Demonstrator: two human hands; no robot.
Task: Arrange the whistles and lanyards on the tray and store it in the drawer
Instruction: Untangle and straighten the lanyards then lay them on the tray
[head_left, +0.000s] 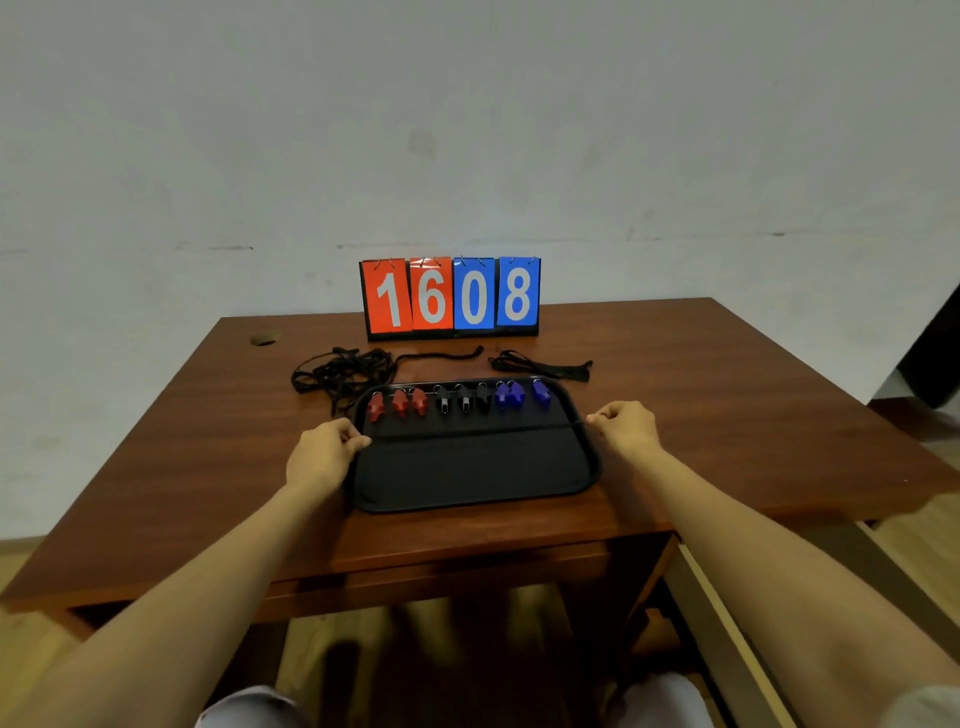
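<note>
Black plastic tray (467, 467) sits on the wooden desk (727, 395), near its front edge, long side toward the person. All places below are given relative to the tray.

Along the tray's far rim, a row of whistles: three red whistles (399, 402) at the left end, three black whistles (464, 399) in the middle, three blue whistles (517, 395) at the right end. The near half of the tray is bare.

Left hand (319, 452) at the tray's left rim, fingers curled shut, pinching one end of a thin black lanyard (467, 430). Right hand (626, 423) just beyond the tray's right rim, fingers likewise closed on the other end. The cord runs straight across the tray between the two hands, just on the near side of the whistle row (whether it touches the tray floor cannot be told).

Beyond the tray's far-left corner, on the desk: a tangled heap of black lanyards (343, 374), one loose strand trailing right. Beyond the far-right corner: a smaller bundle of lanyards (540, 366), lying apart from the heap.

Farther back, behind the tray, a flip scoreboard (451, 296) stands upright, reading 1 and 6 on red cards, 0 and 8 on blue. A small brownish object (265, 339), too indistinct to identify, lies well off to the far left.
</note>
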